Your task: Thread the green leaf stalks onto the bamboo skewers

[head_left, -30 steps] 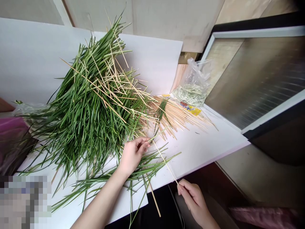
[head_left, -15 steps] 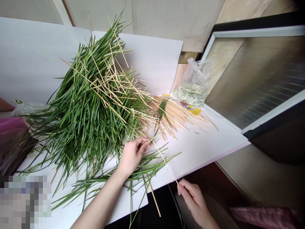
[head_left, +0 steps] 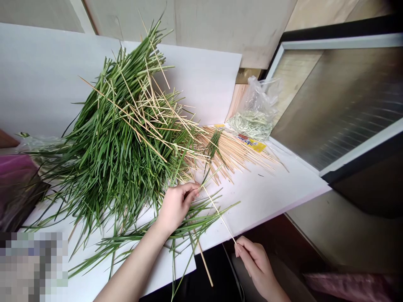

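Observation:
My left hand (head_left: pixel 181 203) pinches a garlic chive stalk (head_left: pixel 211 176) over the white tabletop, its pale end sticking out past my fingertips. Near the table's front edge, my right hand (head_left: pixel 253 262) is closed on the lower end of a thin bamboo skewer (head_left: pixel 220 216). The skewer slants up to the left, and its far tip meets the chive stalk by my left fingertips; whether it pierces the stalk I cannot tell. Under my left wrist lie loose chives (head_left: pixel 201 220). Another skewer (head_left: pixel 204 262) juts over the front edge.
A big heap of chives (head_left: pixel 116 138) with skewers strewn on top fills the left and back. Many skewers (head_left: pixel 233 153) lie fanned out behind my hands, near a clear plastic bag (head_left: pixel 253 117). A framed glass panel (head_left: pixel 340 105) stands at the right.
Almost nothing differs. My left hand has shifted very slightly to the right and down, and the skewer tip stays against the chive stalk.

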Demonstrator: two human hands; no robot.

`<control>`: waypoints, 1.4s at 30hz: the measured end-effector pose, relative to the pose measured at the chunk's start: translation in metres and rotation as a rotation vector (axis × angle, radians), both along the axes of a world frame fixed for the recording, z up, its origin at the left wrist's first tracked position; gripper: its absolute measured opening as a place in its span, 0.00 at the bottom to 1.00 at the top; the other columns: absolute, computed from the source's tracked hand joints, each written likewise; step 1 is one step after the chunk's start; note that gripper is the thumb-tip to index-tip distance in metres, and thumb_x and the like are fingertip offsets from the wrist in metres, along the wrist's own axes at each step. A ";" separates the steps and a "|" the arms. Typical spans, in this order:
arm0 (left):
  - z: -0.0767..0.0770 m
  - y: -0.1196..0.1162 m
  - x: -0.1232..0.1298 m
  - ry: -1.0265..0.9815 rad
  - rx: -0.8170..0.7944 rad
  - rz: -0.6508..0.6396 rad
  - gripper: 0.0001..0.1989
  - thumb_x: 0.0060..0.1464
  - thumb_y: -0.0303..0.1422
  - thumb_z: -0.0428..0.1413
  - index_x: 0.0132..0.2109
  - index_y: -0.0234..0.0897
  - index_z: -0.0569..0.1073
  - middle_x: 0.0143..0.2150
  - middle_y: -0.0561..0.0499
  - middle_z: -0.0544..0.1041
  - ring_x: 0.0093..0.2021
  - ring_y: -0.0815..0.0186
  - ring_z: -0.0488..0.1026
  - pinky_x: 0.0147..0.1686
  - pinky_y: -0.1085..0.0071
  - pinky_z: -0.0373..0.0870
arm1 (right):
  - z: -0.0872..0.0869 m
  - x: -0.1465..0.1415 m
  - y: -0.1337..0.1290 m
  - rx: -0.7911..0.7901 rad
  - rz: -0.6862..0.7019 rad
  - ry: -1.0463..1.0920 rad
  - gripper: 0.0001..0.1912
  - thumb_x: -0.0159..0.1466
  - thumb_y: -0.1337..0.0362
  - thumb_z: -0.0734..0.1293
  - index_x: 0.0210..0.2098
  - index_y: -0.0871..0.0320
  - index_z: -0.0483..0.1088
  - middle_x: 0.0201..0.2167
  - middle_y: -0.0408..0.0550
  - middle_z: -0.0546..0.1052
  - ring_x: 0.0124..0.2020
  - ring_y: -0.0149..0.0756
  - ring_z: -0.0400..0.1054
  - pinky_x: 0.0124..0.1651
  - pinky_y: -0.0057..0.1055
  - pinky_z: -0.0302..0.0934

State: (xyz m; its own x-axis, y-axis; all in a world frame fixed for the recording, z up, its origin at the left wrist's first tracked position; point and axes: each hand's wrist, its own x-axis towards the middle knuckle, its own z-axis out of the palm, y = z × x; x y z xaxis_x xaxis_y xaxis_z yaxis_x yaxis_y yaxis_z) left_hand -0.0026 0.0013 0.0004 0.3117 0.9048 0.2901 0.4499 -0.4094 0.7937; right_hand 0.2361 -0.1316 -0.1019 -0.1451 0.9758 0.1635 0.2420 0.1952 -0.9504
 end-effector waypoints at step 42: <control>-0.007 -0.003 0.007 0.410 0.084 -0.149 0.06 0.62 0.32 0.58 0.44 0.40 0.79 0.44 0.48 0.81 0.47 0.58 0.76 0.48 0.64 0.71 | -0.006 0.002 -0.001 0.041 -0.031 0.014 0.20 0.77 0.59 0.57 0.28 0.55 0.62 0.14 0.33 0.53 0.13 0.26 0.46 0.20 0.29 0.40</control>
